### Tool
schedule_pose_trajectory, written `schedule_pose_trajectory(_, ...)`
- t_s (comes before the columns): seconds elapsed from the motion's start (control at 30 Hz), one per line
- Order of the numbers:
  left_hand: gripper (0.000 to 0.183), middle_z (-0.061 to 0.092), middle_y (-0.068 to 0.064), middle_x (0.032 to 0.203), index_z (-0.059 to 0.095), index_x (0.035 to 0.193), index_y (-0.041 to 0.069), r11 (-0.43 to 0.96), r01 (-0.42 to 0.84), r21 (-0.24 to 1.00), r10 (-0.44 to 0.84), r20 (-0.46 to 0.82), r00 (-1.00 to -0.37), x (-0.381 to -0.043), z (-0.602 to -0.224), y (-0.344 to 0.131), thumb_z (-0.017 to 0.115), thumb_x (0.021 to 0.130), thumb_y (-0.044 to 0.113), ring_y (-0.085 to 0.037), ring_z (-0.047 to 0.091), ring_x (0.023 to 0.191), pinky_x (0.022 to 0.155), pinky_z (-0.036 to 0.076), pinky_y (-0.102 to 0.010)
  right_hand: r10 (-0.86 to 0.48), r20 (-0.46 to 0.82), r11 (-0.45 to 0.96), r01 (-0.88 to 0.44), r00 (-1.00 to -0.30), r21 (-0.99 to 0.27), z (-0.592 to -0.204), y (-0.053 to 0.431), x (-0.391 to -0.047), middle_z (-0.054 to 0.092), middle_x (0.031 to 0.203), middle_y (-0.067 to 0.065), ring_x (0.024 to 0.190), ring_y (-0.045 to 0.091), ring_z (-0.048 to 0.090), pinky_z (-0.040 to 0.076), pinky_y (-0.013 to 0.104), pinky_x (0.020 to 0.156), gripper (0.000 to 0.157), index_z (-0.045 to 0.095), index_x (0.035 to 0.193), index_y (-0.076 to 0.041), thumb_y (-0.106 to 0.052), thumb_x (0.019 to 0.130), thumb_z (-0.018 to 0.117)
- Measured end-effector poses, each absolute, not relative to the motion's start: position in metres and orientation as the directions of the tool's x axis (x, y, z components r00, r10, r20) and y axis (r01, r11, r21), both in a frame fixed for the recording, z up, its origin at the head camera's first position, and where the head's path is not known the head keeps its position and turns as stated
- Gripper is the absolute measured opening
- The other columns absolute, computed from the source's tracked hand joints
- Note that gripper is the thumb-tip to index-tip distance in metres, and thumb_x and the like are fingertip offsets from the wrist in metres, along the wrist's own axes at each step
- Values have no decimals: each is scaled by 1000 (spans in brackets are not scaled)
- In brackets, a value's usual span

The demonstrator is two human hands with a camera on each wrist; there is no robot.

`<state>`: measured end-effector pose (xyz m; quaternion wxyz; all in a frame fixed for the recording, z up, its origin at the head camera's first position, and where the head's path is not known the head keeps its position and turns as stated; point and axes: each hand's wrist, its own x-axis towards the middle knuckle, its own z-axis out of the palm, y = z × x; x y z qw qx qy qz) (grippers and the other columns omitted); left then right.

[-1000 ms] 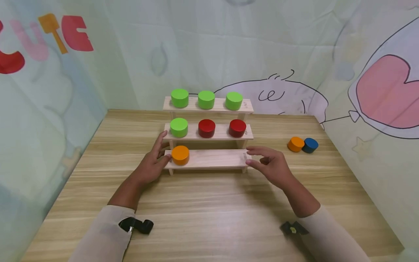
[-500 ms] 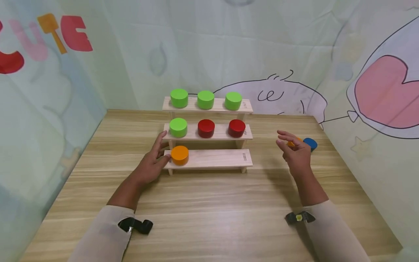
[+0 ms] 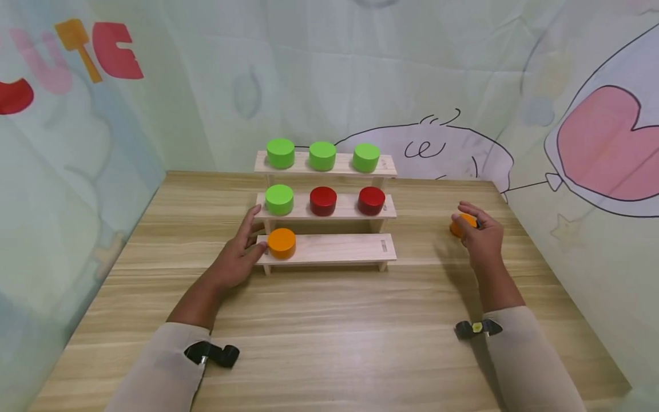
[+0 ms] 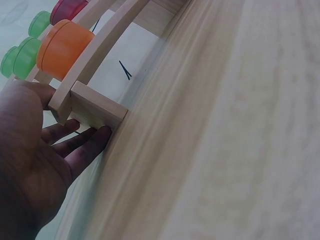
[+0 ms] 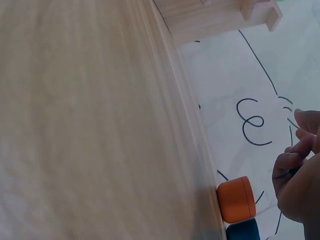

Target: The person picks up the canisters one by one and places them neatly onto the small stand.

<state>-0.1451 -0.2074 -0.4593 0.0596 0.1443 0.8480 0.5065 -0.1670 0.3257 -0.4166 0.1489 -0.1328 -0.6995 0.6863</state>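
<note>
A three-tier wooden shelf (image 3: 337,249) stands on the table, bearing round green, red and orange blocks. My left hand (image 3: 235,257) touches its left end, thumb by the orange block (image 3: 281,243) on the lowest tier. In the left wrist view, the fingers (image 4: 85,152) of that hand lie against the shelf's leg (image 4: 97,107). My right hand (image 3: 484,234) hovers at a second orange block (image 3: 461,226) on the right, holding nothing. In the right wrist view the fingers are apart from this block, and a blue block (image 5: 243,230) is beside it.
Green blocks (image 3: 322,156) line the top tier. The middle tier carries a green block (image 3: 280,199) and two red blocks (image 3: 323,201). A printed cloth (image 3: 221,86) hangs behind the wooden table (image 3: 329,343) and along its sides.
My right hand has moved from the shelf's right end to the loose orange and blue blocks. The left hand has stayed at the shelf's left end.
</note>
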Motion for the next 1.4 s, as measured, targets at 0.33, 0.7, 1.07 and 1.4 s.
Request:
schedule_pose_trajectory(0.33, 82, 35, -27, 175, -3, 170, 57, 441, 189, 877, 312, 48, -949, -146, -460, -207, 49, 116, 24, -55, 47, 153, 124, 37, -73, 298, 1, 389, 120, -955, -913, -427, 349, -175, 42, 176, 7, 124, 20, 55, 53, 14, 66, 64, 54, 162, -11, -26, 104, 77)
schedule_pose_trajectory(0.7, 82, 35, -27, 175, -2, 170, 58, 434, 194, 880, 318, 52, -947, -146, -460, -208, 50, 117, 25, -56, 47, 153, 122, 40, -72, 156, -46, 616, 134, -987, -776, -435, 362, -178, 20, 183, 19, 168, 50, 19, 21, 64, 135, 64, 45, 167, -7, -24, 110, 69)
schedule_pose_trajectory(1.07, 82, 34, -28, 175, -2, 170, 57, 434, 196, 879, 318, 54, -946, -146, -459, -209, 50, 116, 25, -56, 46, 154, 123, 38, -73, 188, -45, 633, 156, -981, -758, -440, 367, -178, 20, 183, 19, 167, 53, 19, 20, 66, 135, 58, 49, 165, -9, -23, 111, 66)
schedule_pose_trajectory(1.4, 82, 34, -28, 175, -2, 170, 58, 437, 198, 878, 318, 55, -946, -146, -459, -208, 50, 116, 24, -57, 46, 154, 123, 37, -74, 202, -46, 610, 162, -978, -776, -446, 369, -179, 21, 183, 15, 169, 49, 15, 24, 62, 135, 50, 54, 159, 0, -17, 112, 63)
